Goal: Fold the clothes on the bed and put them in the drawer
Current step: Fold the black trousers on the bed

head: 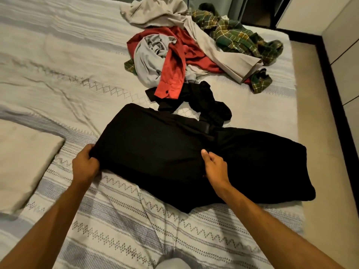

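A large black garment [174, 152] lies partly folded across the patterned bedspread [126, 220]. My left hand [85, 164] grips its near left corner, fingers curled over the fabric edge. My right hand [213, 164] holds the garment near its middle, thumb on top and fingers tucked under a fold. Behind it lies a heap of unfolded clothes: a red shirt [174, 74], a grey garment [147, 61], a beige piece [213, 47], a green plaid shirt [237, 35] and a small crumpled black item [209, 105].
A pale pillow [21, 164] sits at the left edge of the bed. The right bed edge borders a floor strip [320, 113] and white cabinet fronts [345, 55]. No drawer is in view.
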`<state>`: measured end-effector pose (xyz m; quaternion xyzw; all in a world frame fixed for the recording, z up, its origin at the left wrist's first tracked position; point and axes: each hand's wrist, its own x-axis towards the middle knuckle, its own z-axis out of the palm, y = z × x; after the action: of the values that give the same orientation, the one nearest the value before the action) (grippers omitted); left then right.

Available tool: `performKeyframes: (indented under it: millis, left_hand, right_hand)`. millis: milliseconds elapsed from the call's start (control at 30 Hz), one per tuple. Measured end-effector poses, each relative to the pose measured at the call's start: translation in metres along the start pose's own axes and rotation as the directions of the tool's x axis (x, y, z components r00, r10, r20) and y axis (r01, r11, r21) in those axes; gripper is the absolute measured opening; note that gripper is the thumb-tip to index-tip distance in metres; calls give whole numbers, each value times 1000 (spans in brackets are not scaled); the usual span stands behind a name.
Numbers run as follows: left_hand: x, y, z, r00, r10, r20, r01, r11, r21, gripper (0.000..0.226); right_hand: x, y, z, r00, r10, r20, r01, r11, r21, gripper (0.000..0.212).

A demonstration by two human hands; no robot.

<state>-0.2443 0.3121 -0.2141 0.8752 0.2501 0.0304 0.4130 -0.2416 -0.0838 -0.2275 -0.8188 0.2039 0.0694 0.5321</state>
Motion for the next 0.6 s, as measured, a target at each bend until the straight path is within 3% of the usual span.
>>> performKeyframes:
  millis: [100, 200, 400, 600]
  left_hand:
    - [-4, -10, 2, 998, -53, 22, 55, 994, -96, 34]
    - [-1, -13, 4, 992, -114, 63, 124, 974, -188, 35]
    - [4, -32, -1, 974, -179, 142, 209, 947, -244, 22]
    - [2, -34, 9, 979, -189, 80, 204, 937, -282, 19]
  right_hand:
    - [-1, 5, -5, 997, -1, 72, 0, 1000, 14, 51]
    - [-1, 5, -7, 996, 20, 90, -22, 1000, 17, 51]
    - [12, -14, -2, 996, -1, -85, 4, 999, 33, 55]
    - [37, -23, -3, 985, -12, -173, 14, 1000, 11, 48]
